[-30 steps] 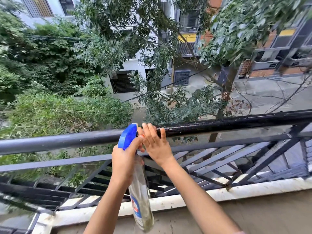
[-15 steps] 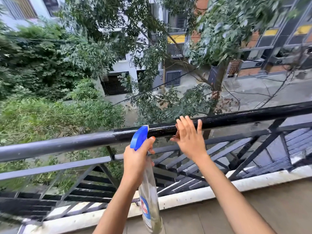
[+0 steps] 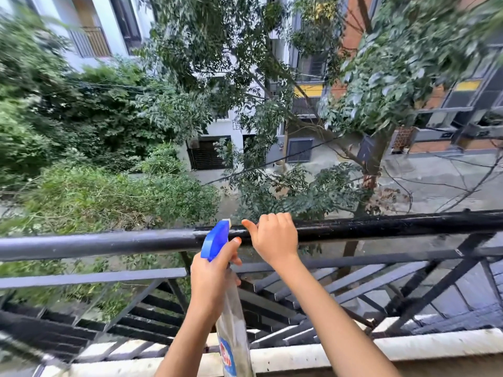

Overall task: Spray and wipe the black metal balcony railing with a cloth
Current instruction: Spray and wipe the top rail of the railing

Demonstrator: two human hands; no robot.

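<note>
The black metal railing's round top rail (image 3: 109, 243) crosses the whole view. It looks dull grey left of my hands and glossy black and wet to the right (image 3: 394, 223). My left hand (image 3: 212, 281) grips a clear spray bottle (image 3: 234, 336) by the neck. Its blue trigger head (image 3: 216, 240) sits just in front of the rail, nozzle close to it. My right hand (image 3: 275, 238) is curled over the top rail right beside the nozzle, thumb sticking out to the left. No cloth shows; anything under that palm is hidden.
Below the top rail run a flat mid bar (image 3: 95, 277) and slanted black bars. A white stone ledge (image 3: 435, 342) lines the balcony edge at the bottom. Beyond the railing are trees, bushes, a street and buildings far below.
My right hand slid right along the rail with flat fingers, then came back left and curled over it. My left hand raised the bottle's nozzle up to the rail.
</note>
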